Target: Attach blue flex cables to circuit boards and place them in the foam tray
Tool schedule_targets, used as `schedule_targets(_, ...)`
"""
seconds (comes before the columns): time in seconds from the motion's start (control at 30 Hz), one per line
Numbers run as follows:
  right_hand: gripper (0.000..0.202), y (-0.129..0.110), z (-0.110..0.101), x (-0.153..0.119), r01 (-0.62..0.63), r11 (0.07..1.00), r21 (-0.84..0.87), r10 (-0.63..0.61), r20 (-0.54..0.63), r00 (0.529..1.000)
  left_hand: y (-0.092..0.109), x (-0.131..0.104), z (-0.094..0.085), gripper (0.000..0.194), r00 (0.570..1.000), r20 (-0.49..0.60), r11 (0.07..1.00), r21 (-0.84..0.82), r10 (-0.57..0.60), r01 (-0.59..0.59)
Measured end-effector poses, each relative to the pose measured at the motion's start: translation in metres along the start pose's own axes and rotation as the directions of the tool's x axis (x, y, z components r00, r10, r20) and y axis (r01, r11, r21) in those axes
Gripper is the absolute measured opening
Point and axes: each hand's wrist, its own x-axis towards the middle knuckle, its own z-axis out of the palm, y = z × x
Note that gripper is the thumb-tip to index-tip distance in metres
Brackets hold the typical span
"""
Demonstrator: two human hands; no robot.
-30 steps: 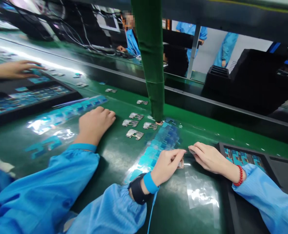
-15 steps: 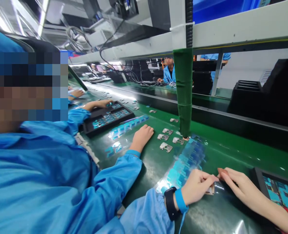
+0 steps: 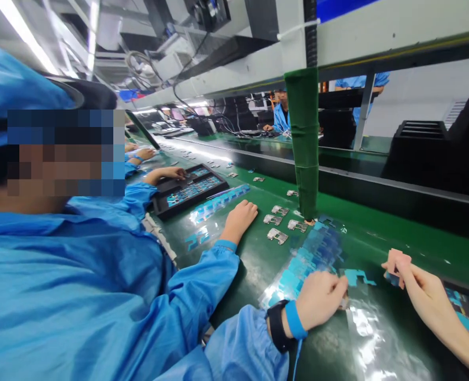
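Observation:
My left hand [image 3: 322,299], with a blue wrist strap and a black watch band, is closed at the edge of a clear film sheet [image 3: 371,323]. A teal cut-out [image 3: 357,278] shows on this sheet just right of my fingertips. A small pinkish-metal part [image 3: 344,301] sticks out from under those fingers. To the right, my right hand [image 3: 426,288] pinches a pink piece [image 3: 398,264], raised and apart from the left hand. Left of my hands lie overlapping blue film strips [image 3: 309,259] and several silver metal parts [image 3: 277,236].
Beside me at left sits a person in blue [image 3: 79,286], one hand [image 3: 240,219] on the green table and the other over a black tray [image 3: 194,188]. A green-wrapped post [image 3: 303,143] stands ahead. Another tray [image 3: 466,312] is at right.
My right hand has moved right, away from my left, with the pink piece now plainly showing. The clear sheet with its teal cut-out has come into sight. The view has shifted slightly.

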Motion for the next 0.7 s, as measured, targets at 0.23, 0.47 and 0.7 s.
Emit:
schedule_targets(0.23, 0.022, -0.030, -0.003, -0.011, 0.639, 0.705, -0.308, -0.662, 0.039, 0.749, 0.019, -0.010, -0.014, 0.054, 0.936, 0.348, 0.964, -0.262, 0.058, 0.037)
schedule_targets(0.47, 0.024, -0.040, -0.010, -0.017, 0.850, 0.274, -0.450, -0.808, 0.372, 0.458, 0.012, -0.019, -0.014, 0.056, 0.842, 0.514, 0.907, -0.413, 0.164, 0.075)
schedule_targets(0.7, 0.050, -0.059, -0.035, -0.019, 0.761, 0.568, -0.313, -0.702, 0.298, 0.647, 0.017, -0.018, -0.018, 0.055, 0.810, 0.524, 0.873, -0.487, 0.263, 0.032)
